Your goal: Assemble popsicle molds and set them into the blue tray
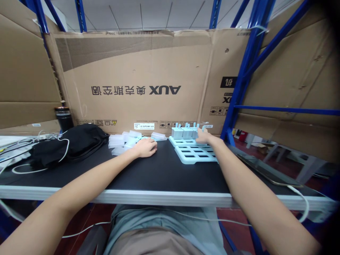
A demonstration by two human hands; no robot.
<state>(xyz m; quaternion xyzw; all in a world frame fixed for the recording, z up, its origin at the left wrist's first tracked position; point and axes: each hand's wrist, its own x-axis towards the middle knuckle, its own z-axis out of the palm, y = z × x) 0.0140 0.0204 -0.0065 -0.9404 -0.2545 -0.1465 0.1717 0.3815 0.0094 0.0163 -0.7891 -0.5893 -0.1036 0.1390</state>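
A light blue ice pop mold rack [183, 159] with rows of rectangular openings lies on the black tabletop. Several ice pop molds [177, 132] with light blue stick lids stand in its back row. My right hand [203, 136] is at the right end of that row, its fingers closed around a mold, which they partly hide. Left of the rack, my left hand [146, 147] rests palm down on the table, fingers loosely stretched and seemingly holding nothing. Close beside it lie several translucent mold cups [117, 141] and some light blue pieces [145, 138], partly covered by the hand.
A black bag [69, 145] with white cables lies at the left, in front of a dark bottle [63, 118]. A large cardboard sheet [132, 71] closes off the back. Blue metal posts [243, 85] frame the table. A phone [268, 171] with a white cable lies at the right edge.
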